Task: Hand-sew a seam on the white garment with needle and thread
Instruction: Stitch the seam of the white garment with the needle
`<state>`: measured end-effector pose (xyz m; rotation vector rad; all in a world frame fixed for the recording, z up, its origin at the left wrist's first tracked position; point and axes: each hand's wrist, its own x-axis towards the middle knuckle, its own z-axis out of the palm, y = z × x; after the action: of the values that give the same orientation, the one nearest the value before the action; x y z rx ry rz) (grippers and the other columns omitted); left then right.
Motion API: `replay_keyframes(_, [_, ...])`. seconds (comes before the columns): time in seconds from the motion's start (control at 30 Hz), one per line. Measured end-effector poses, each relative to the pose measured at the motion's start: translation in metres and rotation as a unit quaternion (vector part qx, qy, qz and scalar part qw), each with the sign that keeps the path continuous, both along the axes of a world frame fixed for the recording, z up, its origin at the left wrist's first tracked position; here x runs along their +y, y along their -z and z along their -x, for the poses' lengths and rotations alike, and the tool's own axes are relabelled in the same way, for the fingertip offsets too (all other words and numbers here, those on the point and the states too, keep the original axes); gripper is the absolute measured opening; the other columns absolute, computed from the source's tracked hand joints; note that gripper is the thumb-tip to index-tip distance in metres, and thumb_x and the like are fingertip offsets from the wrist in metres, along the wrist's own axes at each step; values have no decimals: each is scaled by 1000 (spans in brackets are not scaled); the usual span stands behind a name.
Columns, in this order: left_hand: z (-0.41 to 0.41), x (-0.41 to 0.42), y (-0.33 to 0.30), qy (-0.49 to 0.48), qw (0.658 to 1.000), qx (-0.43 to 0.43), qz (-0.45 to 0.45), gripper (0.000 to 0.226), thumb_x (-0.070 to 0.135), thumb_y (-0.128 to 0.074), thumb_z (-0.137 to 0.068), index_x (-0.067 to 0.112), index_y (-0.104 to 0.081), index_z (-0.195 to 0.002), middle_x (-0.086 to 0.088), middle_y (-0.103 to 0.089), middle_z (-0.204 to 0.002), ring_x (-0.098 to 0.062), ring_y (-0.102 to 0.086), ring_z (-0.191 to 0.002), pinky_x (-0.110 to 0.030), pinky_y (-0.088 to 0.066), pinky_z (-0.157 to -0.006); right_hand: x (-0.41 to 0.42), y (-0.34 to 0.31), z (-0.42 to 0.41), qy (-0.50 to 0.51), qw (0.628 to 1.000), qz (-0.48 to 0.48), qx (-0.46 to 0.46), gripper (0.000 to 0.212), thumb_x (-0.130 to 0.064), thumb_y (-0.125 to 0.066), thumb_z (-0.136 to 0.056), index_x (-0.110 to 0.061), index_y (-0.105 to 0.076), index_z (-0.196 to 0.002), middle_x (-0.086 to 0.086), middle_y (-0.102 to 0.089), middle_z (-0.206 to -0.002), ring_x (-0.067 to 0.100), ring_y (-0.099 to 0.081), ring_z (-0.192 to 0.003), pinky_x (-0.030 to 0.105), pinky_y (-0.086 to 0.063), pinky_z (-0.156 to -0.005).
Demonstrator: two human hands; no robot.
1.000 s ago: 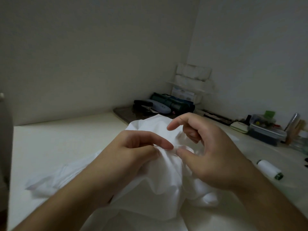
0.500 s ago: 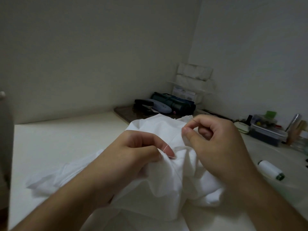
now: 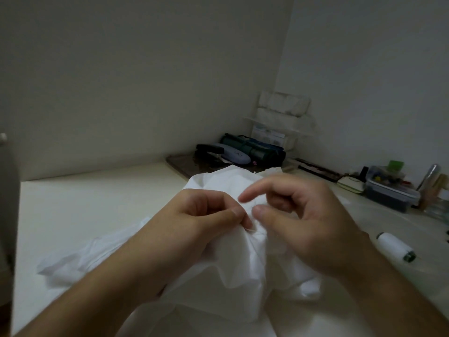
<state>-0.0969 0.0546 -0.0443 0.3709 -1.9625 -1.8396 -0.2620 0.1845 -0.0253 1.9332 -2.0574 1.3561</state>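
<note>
White garment (image 3: pixel 226 271), bunched loosely on the counter (image 3: pixel 80 205) in front of the person, one fold lifted between both hands and the rest trailing off to the left. Left hand (image 3: pixel 194 229): thumb and forefinger pinch the raised fold at its crest, presumably to keep the seam line taut and steady for the stitch. Right hand (image 3: pixel 306 222): just beside the left, forefinger extended, thumb tip close under it, other fingers curled; the two tips appear slightly apart, and whether they grip anything cannot be told. Needle: not made out; too fine, or hidden among fingers and cloth. Thread: a faint pale line near the pinch may be it, uncertain against white fabric. Spool of white thread (image 3: pixel 396 246), lying on its side to the right, well apart from the garment, within reach for re-threading.

Far corner: dark rolled pouch (image 3: pixel 255 148), pale oblong case (image 3: pixel 233 154) on a dark tray (image 3: pixel 179 164), stacked white packets (image 3: pixel 281 110). Right edge: clear lidded box (image 3: pixel 388 190) of small coloured items, contents too small to name; further objects are cut off by the frame. Seam progress is hidden under the fingers.
</note>
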Motion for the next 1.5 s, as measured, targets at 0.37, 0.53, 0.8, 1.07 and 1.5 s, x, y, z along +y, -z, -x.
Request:
replay_keyframes(0.37, [0,-1,1,-8,1000,-3,-1,22,24,-67,-98,12,-80,-85,-7,-73,-82,-21,-63,-76,-30,-46,-63,-2,2,4,124,985,106,-51,19,-12,-75,-93,-18,-74,-75,-9,-42,-48,6,-37,-47,14,-35,-49])
replay_keyframes(0.53, [0,-2,1,-6,1000,-4,1,20,25,-70,-97,13,-80,-84,-7,-75,-83,-20,-65,-77,-30,-50,-65,-1,-1,7,167,973,139,-73,24,-4,-69,-94,-28,-75,-93,-10,-37,-58,7,-39,-55,14,-39,-55])
replay_keyframes(0.8, [0,-2,1,5,1000,-8,14,20,30,-74,-96,14,-81,-87,-22,-73,-92,-23,-63,-78,-30,-46,-64,-1,2,-4,-3,999,-7,-33,12,-18,-78,-93,-26,-77,-84,16,-47,-60,33,-43,-57,40,-40,-54])
replay_keyframes(1.07, [1,-2,1,-13,1000,-13,11,18,27,-75,-95,13,-81,-84,-12,-73,-85,-19,-61,-74,-25,-45,-59,-4,5,8,208,972,98,-39,24,-16,-72,-95,-19,-65,-72,-13,-37,-47,8,-36,-46,14,-35,-46])
replay_keyframes(1.5, [0,0,-1,-10,1000,-8,-1,22,21,-67,-98,8,-80,-85,-10,-69,-79,-15,-59,-67,-17,-42,-50,-4,4,-4,29,997,58,-33,19,-19,-73,-93,-20,-75,-74,12,-54,-60,21,-45,-54,25,-38,-53])
